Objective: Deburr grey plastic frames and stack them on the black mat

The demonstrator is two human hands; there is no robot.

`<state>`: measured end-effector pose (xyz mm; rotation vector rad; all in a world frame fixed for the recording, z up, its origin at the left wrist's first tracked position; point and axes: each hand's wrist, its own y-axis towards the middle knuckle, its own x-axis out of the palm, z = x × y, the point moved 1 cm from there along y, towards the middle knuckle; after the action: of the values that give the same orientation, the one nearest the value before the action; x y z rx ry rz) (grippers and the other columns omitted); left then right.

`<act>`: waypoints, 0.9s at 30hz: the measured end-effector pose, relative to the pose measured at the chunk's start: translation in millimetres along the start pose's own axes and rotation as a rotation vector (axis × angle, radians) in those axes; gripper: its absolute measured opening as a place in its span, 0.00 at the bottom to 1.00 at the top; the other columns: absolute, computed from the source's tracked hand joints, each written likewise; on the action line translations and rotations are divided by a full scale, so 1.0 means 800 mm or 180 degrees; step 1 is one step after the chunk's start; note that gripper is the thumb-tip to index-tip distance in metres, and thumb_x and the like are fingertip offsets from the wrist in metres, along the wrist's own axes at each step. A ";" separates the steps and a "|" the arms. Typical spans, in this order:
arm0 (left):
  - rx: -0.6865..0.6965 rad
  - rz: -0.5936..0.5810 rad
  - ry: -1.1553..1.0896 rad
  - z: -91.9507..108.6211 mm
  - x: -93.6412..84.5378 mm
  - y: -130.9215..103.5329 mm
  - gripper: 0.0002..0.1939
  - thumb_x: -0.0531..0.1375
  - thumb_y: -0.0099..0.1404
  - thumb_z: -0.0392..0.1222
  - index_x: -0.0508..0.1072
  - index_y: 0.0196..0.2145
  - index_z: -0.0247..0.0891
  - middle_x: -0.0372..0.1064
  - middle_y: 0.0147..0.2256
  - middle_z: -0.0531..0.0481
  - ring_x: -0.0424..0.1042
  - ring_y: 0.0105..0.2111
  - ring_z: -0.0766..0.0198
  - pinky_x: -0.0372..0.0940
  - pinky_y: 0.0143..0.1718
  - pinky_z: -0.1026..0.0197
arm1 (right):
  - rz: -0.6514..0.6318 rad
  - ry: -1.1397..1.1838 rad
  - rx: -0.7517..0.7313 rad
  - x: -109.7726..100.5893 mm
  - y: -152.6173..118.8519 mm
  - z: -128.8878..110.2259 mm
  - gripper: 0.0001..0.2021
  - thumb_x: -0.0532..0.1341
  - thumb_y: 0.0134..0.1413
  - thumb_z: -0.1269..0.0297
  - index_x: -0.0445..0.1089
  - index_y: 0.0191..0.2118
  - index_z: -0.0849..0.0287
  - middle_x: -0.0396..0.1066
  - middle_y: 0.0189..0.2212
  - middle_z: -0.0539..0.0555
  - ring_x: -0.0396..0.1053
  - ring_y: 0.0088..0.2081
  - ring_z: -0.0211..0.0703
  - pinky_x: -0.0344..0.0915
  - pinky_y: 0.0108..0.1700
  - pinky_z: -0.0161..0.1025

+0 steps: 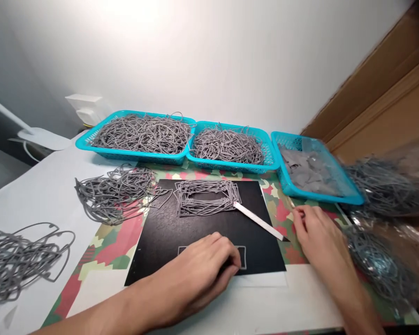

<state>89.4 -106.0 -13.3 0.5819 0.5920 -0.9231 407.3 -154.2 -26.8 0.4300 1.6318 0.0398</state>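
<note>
My left hand (212, 260), fingers curled, is over the near part of a black mat (157, 242). Below it shows a thin grey rectangular loop (245, 260), its middle hidden by the hand. Whether the fingertips grip anything is hidden. My right hand (316, 228), at the right of the mat, pinches a thin pale stick (291, 202) whose kind is too small to tell. Stacked grey rectangular loops (207, 211) form a frame shape at the mat's far side. A white flat strip (258, 220) with a dark pointed end lies slanted between the stack and my right hand.
Two blue baskets (143, 156) (230, 164) hold tangled grey loops; a third blue basket (321, 197) holds flat grey pieces. Loose loop piles (115, 195) (21, 260) lie left. Bagged grey loops (380, 260) and a cardboard box (387, 102) stand right. A white lamp (38, 137) is far left.
</note>
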 end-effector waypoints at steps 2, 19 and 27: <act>-0.0488 -0.0093 -0.0632 0.003 -0.011 0.000 0.06 0.53 0.84 0.39 0.70 0.51 0.41 0.76 0.45 0.48 0.75 0.42 0.61 0.69 0.43 0.59 | 0.0114 -0.0058 -0.0032 -0.004 0.000 0.001 0.14 0.49 0.78 0.57 0.68 0.42 0.52 0.75 0.39 0.60 0.74 0.38 0.59 0.61 0.36 0.47; -0.1753 0.0390 -0.3624 -0.030 -0.010 0.014 0.18 0.74 0.70 0.53 0.82 0.44 0.34 0.83 0.40 0.45 0.80 0.39 0.62 0.72 0.47 0.60 | -0.0747 0.2460 -0.1746 -0.029 0.027 -0.088 0.18 0.57 0.81 0.62 0.73 0.68 0.44 0.76 0.41 0.52 0.76 0.39 0.43 0.74 0.41 0.38; -0.1537 0.0387 -0.3077 -0.023 -0.016 0.013 0.16 0.65 0.78 0.54 0.79 0.43 0.36 0.76 0.37 0.50 0.72 0.36 0.65 0.67 0.37 0.63 | -0.0946 0.2456 -0.1601 -0.034 0.007 -0.092 0.19 0.68 0.74 0.66 0.76 0.65 0.41 0.83 0.46 0.52 0.80 0.43 0.47 0.77 0.46 0.42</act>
<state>88.4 -81.5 -15.3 -0.2812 -0.1097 -0.7931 338.8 -140.1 9.3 -0.2616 2.3333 0.4259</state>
